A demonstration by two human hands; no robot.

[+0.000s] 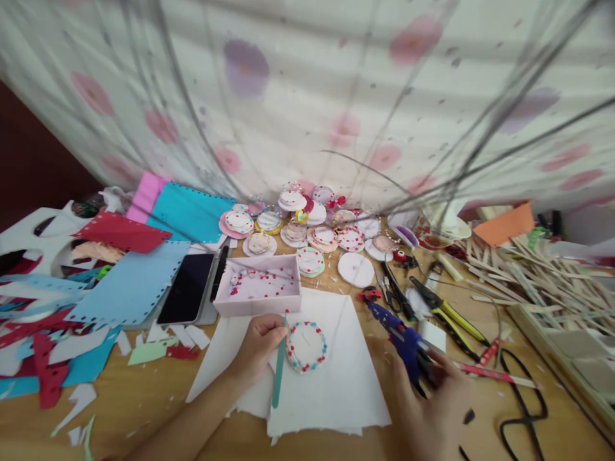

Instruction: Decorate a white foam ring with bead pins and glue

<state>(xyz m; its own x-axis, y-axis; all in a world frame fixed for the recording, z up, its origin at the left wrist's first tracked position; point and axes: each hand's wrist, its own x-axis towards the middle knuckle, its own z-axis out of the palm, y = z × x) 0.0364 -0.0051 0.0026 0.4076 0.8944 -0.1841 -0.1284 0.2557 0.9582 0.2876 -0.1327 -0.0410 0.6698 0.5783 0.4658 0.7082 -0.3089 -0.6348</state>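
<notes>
My left hand [262,349] is closed in a pinch on a thin teal stick [278,371] with a small red bit at its upper end. Just right of it, a white disc edged with red and blue beads [306,347] lies on white paper [336,390]. At the right, my blurred right hand [432,397] is around the rear of a blue glue gun [398,333], whose tip points up and left. A pale pink box [259,304] holding small red and blue beads stands behind my left hand.
Decorated discs [295,230] crowd the back. Pliers [446,314], a black cable [523,416] and wooden sticks [552,262] lie at the right. A phone [186,288], blue sheets [134,282] and paper scraps cover the left. Blurred dark strands cross the upper view.
</notes>
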